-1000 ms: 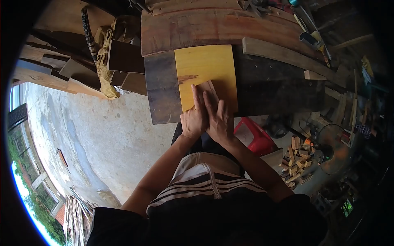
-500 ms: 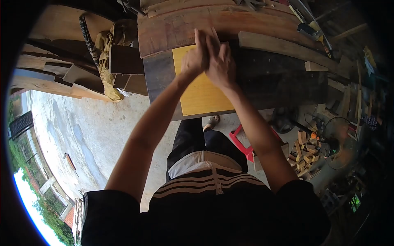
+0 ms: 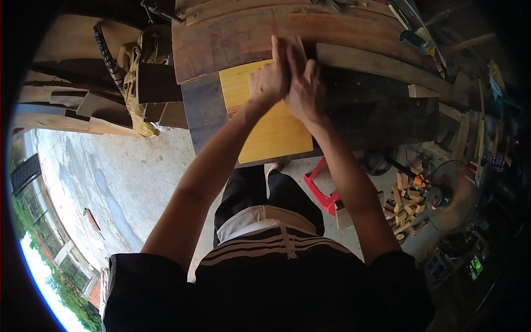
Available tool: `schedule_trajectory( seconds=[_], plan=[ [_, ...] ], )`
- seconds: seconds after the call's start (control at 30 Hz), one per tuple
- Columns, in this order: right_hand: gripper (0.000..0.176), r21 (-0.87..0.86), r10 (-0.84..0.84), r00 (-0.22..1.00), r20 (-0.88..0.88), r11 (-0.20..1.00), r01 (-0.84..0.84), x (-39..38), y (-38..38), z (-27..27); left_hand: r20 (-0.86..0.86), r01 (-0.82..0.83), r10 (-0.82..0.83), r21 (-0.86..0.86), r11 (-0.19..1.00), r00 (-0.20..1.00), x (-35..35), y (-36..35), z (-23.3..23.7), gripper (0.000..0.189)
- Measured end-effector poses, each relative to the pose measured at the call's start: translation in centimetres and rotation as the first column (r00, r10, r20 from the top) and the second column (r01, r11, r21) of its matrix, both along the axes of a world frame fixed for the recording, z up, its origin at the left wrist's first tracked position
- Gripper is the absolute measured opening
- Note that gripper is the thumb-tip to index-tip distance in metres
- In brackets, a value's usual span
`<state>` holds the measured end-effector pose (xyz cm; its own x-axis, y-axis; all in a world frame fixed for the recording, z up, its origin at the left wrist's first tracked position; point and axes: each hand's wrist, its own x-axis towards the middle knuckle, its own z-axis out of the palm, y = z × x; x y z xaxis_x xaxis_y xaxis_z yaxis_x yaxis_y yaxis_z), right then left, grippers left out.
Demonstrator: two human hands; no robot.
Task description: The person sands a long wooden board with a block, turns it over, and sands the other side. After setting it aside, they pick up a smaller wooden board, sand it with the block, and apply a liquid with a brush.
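A yellow wooden board (image 3: 276, 133) lies flat on the dark bench top (image 3: 381, 110) in front of me. My left hand (image 3: 269, 82) presses over the board's far half, index finger stretched forward and the other fingers curled. Close against it, my right hand (image 3: 307, 91) bears down near the board's right edge. Beyond the fingertips sticks out the end of a flat brown piece (image 3: 299, 44), pressed beneath both hands. The hands cover most of this piece, so its kind cannot be made out.
A long curved plank (image 3: 381, 63) and a small wood block (image 3: 423, 91) lie on the bench's right side. A handsaw (image 3: 415, 40) is at the far right. Below are a red stool frame (image 3: 321, 191), a fan (image 3: 453, 196) and offcuts (image 3: 406, 202). Boards (image 3: 105, 110) are stacked left.
Both hands, close together, have shifted right across the board with the brown piece. The view has also turned slightly, so the bench and board appear further left.
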<state>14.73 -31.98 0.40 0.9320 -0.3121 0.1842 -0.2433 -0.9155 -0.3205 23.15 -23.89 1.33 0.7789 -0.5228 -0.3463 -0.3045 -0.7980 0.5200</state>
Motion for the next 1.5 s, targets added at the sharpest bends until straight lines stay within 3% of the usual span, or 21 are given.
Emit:
schedule_trajectory(
  seconds=[0.07,0.17,0.27,0.33,0.47,0.53,0.6,0.7,0.73,0.8,0.87,0.93,1.0,1.07,1.13,1.2,1.23,1.33,1.4,1.47,1.5],
  plan=[
    [0.079,0.000,-0.013,0.996,0.093,1.000,0.013,2.8,-1.1,-0.9,0.149,0.005,-0.011,0.044,0.999,0.989,2.8,-1.0,-0.6,0.081],
    [0.076,0.010,0.084,0.993,0.079,0.996,-0.085,4.1,-2.7,-0.9,0.131,0.021,-0.028,0.052,0.998,0.991,3.9,0.1,0.1,0.077],
    [0.077,-0.027,0.185,0.967,0.174,0.983,-0.183,-1.6,-3.0,1.9,0.300,-0.019,0.145,-0.386,0.922,0.943,0.7,4.7,-1.5,0.065],
    [0.080,0.037,0.071,0.983,0.169,0.996,-0.078,-7.5,-2.9,3.2,0.450,-0.061,0.227,-0.353,0.934,0.864,-4.2,9.8,-3.0,0.072],
    [0.080,-0.016,-0.126,0.990,0.070,0.992,0.127,-15.4,-5.7,-0.9,0.313,-0.346,0.366,-0.121,0.931,0.876,-12.7,16.6,-6.3,0.089],
    [0.079,-0.050,-0.204,0.979,0.027,0.978,0.205,-15.9,-6.3,-0.8,0.295,-0.307,0.316,-0.079,0.948,0.902,-14.5,16.5,-5.3,0.093],
    [0.074,-0.297,-0.206,0.963,0.176,0.921,0.251,-15.2,-4.8,1.1,0.326,-0.310,0.318,-0.078,0.948,0.890,-15.0,15.7,-5.3,0.091],
    [0.064,-0.151,-0.004,0.991,0.135,0.988,0.025,-14.4,0.2,2.0,0.283,-0.379,0.396,-0.115,0.918,0.873,-15.1,15.1,-5.4,0.091],
    [0.065,0.007,-0.002,1.000,0.029,1.000,0.001,-14.7,2.2,1.1,0.288,-0.378,0.399,-0.129,0.917,0.871,-15.2,14.9,-5.2,0.091],
    [0.069,0.095,-0.117,0.990,0.082,0.990,0.109,-15.2,6.0,-3.6,0.176,-0.474,0.486,-0.104,0.874,0.856,-15.3,14.3,-4.8,0.093],
    [0.073,0.083,-0.162,0.982,0.100,0.985,0.154,-14.2,7.6,-3.2,0.182,-0.523,0.535,-0.115,0.845,0.825,-15.3,13.8,-5.7,0.092],
    [0.075,0.229,-0.310,0.947,-0.084,0.919,0.321,-13.6,8.4,-1.6,0.046,-0.623,0.633,-0.131,0.771,0.773,-14.8,13.7,-5.6,0.088],
    [0.075,0.222,-0.292,0.955,0.048,0.935,0.275,-14.1,7.6,-2.3,0.150,-0.627,0.651,-0.180,0.758,0.744,-14.4,13.8,-4.0,0.082],
    [0.072,0.307,-0.233,0.972,-0.014,0.925,0.226,-15.1,6.5,-1.8,-0.327,-0.602,0.507,-0.380,0.702,0.797,-14.2,15.9,-1.3,0.076],
    [0.068,0.328,-0.161,0.986,0.035,0.934,0.141,-15.1,4.8,-2.0,-0.383,-0.589,0.447,-0.531,0.609,0.808,-14.1,16.3,-1.5,0.063],
    [0.063,0.357,0.010,0.997,0.077,0.933,-0.037,-15.1,4.0,-1.6,-0.797,-0.781,0.255,-0.377,0.497,0.547,-13.5,15.4,0.7,0.050],
    [0.059,0.317,-0.007,1.000,0.002,0.948,0.006,-15.2,4.2,-1.2,-0.860,-0.843,0.241,-0.320,0.432,0.450,-13.6,14.9,0.7,0.041],
    [0.057,0.081,0.055,0.998,-0.018,0.995,-0.053,-16.0,5.7,-0.6,-0.899,-0.875,0.111,-0.374,0.306,0.423,-15.4,12.5,1.6,0.039],
    [0.057,0.143,0.123,0.987,-0.107,0.984,-0.107,-16.5,6.9,0.8,-0.907,-0.887,0.108,-0.364,0.286,0.407,-15.9,11.5,2.3,0.038],
    [0.057,0.382,0.289,0.955,0.063,0.877,-0.291,-17.1,7.8,1.7,-0.908,-0.871,-0.026,-0.409,0.272,0.418,-16.0,11.1,2.1,0.041],
    [0.057,0.377,0.292,0.954,0.068,0.878,-0.296,-17.1,8.0,2.8,-0.905,-0.869,-0.029,-0.415,0.268,0.424,-16.0,11.2,1.8,0.041]
  ],
)
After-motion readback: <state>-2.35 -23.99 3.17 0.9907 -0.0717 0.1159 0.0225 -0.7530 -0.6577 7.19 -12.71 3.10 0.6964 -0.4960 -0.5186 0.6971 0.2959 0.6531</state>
